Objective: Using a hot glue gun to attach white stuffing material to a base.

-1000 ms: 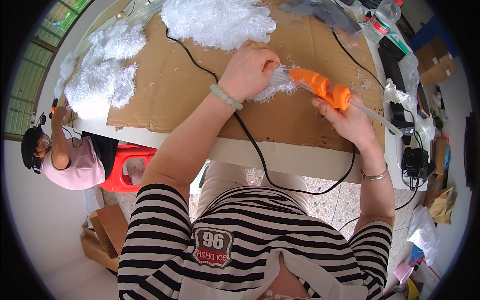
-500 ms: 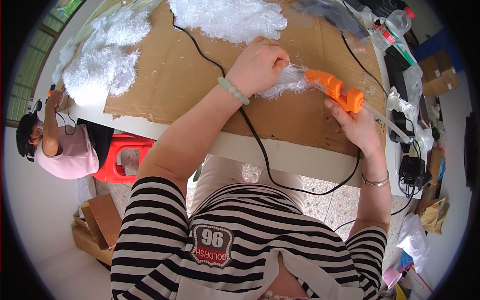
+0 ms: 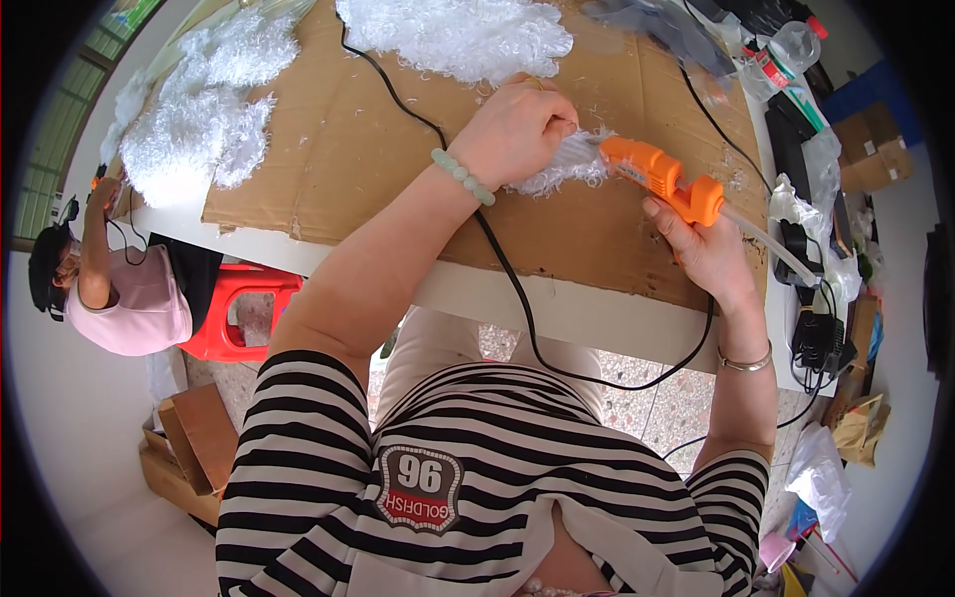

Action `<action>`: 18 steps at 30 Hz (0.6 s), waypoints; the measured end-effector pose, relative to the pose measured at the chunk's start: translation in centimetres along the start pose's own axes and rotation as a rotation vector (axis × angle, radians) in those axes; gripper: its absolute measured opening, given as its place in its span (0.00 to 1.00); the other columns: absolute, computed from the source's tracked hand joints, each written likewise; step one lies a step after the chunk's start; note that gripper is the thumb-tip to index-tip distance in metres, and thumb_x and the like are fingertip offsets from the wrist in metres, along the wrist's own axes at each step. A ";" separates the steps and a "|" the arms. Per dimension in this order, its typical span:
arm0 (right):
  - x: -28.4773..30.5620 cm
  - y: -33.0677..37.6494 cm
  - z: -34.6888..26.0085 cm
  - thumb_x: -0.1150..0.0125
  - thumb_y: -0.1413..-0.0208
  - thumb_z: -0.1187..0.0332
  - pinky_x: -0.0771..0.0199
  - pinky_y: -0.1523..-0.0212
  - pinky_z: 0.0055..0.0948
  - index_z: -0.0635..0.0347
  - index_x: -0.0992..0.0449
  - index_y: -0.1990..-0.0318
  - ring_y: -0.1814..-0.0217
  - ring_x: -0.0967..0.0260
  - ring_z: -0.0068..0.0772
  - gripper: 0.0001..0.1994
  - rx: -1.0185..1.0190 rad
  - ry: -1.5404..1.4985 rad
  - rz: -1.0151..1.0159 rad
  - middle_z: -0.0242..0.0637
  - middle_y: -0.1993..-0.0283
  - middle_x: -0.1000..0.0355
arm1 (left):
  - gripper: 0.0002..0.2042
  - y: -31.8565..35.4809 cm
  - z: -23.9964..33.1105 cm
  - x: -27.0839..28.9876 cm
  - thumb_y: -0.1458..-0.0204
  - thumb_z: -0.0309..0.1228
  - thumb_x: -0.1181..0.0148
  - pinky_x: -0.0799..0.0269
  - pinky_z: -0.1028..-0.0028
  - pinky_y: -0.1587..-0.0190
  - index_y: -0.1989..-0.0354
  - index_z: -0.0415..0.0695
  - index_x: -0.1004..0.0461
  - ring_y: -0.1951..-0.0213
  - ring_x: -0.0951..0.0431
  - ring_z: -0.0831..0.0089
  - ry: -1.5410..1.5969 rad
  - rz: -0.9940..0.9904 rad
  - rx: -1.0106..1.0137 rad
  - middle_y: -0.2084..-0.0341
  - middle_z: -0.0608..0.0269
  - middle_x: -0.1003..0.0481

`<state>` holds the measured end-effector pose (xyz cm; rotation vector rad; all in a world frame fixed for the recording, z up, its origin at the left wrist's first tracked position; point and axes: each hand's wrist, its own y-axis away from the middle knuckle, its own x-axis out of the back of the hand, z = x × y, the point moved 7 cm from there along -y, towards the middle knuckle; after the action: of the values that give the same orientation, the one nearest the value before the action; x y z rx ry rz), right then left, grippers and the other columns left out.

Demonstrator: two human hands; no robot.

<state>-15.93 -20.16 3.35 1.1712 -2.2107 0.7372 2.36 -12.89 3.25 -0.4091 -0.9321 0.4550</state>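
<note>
My right hand (image 3: 711, 254) is wrapped round an orange hot glue gun (image 3: 662, 177). A translucent glue stick (image 3: 766, 244) sticks out of its back end. The gun's nozzle meets the right edge of a small white fluffy fabric piece (image 3: 562, 174) lying on a cardboard sheet (image 3: 388, 189). My left hand (image 3: 517, 129) rests over the left part of that piece, fingers curled and thumb pinched against the forefinger. What the pinch holds is hidden or too small to make out. Beyond this hand lies a larger heap of white fluffy material (image 3: 463, 35).
A black cord (image 3: 517, 284) loops across the cardboard and over the table's front edge. More white fluffy pieces (image 3: 199, 139) lie at left. A co-worker (image 3: 129, 298) sits by a red stool (image 3: 239, 313). Adapters (image 3: 821, 333) and a plastic bottle (image 3: 791, 50) crowd the right edge.
The glue gun's nozzle has shifted slightly left along the white fluffy piece. My left hand stays nearly in place.
</note>
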 end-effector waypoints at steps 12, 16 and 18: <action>-0.8 -1.0 -1.0 0.40 0.48 0.63 0.38 0.77 0.23 0.65 0.27 0.65 0.78 0.39 0.19 0.12 0.030 0.158 -0.030 0.30 0.80 0.35 | 0.05 -0.1 -0.8 -0.3 0.55 0.25 0.47 0.34 0.68 0.61 0.72 0.40 0.26 0.65 0.31 0.62 0.044 -0.083 0.050 0.72 0.61 0.26; -0.6 -0.9 -1.7 0.40 0.48 0.64 0.38 0.77 0.23 0.66 0.27 0.65 0.78 0.38 0.20 0.12 0.104 0.220 0.000 0.31 0.80 0.35 | 0.05 -0.1 -1.1 -0.4 0.54 0.25 0.47 0.34 0.69 0.61 0.72 0.40 0.26 0.65 0.31 0.63 0.036 -0.075 0.062 0.73 0.61 0.26; -0.5 -0.9 -1.4 0.40 0.48 0.64 0.38 0.77 0.23 0.65 0.27 0.64 0.78 0.38 0.19 0.12 0.096 0.239 -0.012 0.30 0.80 0.35 | 0.05 -0.1 -1.1 -0.3 0.54 0.25 0.47 0.34 0.69 0.61 0.72 0.40 0.26 0.65 0.31 0.63 0.041 -0.075 0.061 0.73 0.61 0.26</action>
<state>-14.66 -19.34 4.15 1.0796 -1.9888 0.9360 3.11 -13.25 2.50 -0.3254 -0.8887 0.4042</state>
